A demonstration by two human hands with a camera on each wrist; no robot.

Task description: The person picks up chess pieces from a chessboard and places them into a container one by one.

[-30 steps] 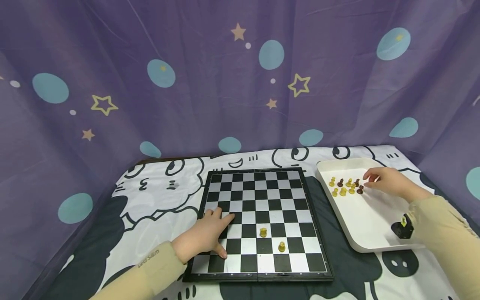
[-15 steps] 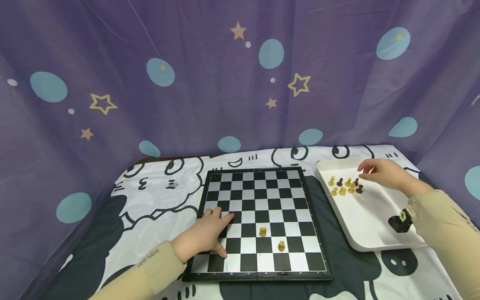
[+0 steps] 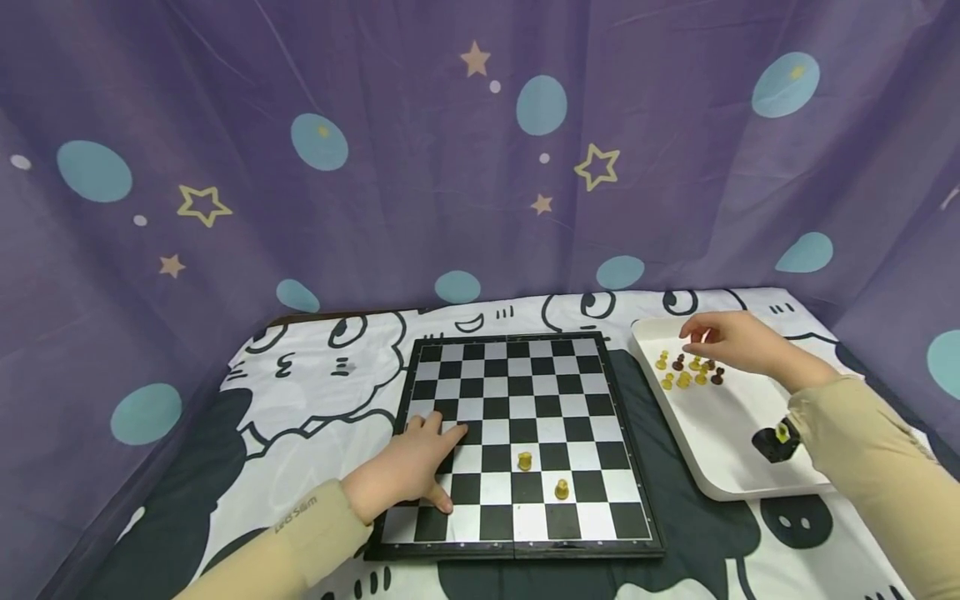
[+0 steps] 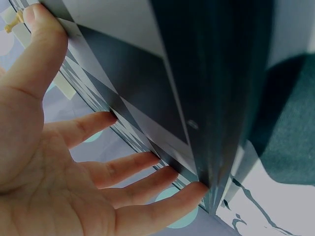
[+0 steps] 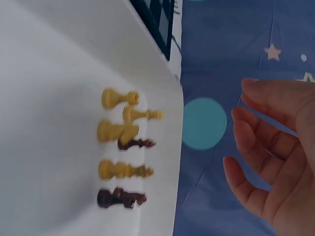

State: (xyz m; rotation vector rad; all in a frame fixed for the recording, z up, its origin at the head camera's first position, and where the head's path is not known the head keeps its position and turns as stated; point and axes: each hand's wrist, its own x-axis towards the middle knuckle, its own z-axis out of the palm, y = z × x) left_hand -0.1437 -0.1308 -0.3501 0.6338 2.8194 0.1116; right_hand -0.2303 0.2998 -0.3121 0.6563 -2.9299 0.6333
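Observation:
My left hand (image 3: 408, 467) rests on the left side of a black-and-white chessboard (image 3: 540, 385), fingers spread. In the left wrist view its fingertips touch the board near the dark frame. Two yellow chess pieces stand on the board's near half: one (image 3: 524, 461) near the middle, another (image 3: 562, 489) closer to the front. Over the far part of a white tray (image 3: 742, 450) hovers my right hand (image 3: 731, 340), fingers loosely bent. The right wrist view shows nothing between thumb and fingers. Below it stand yellow pieces (image 5: 113, 98) and dark brown pieces (image 5: 120, 197), several in all.
The tray stands right of the board, with a strip of dark cloth (image 3: 641, 417) between them. A cartoon-patterned cloth (image 3: 315, 367) covers the table. Behind hangs a purple curtain (image 3: 420, 208) with stars and blue spots. A black wrist camera (image 3: 776, 442) sits at the right cuff.
My right hand has moved left and slightly farther back above the tray, from the right of the pieces to over them. The left hand stays on the board.

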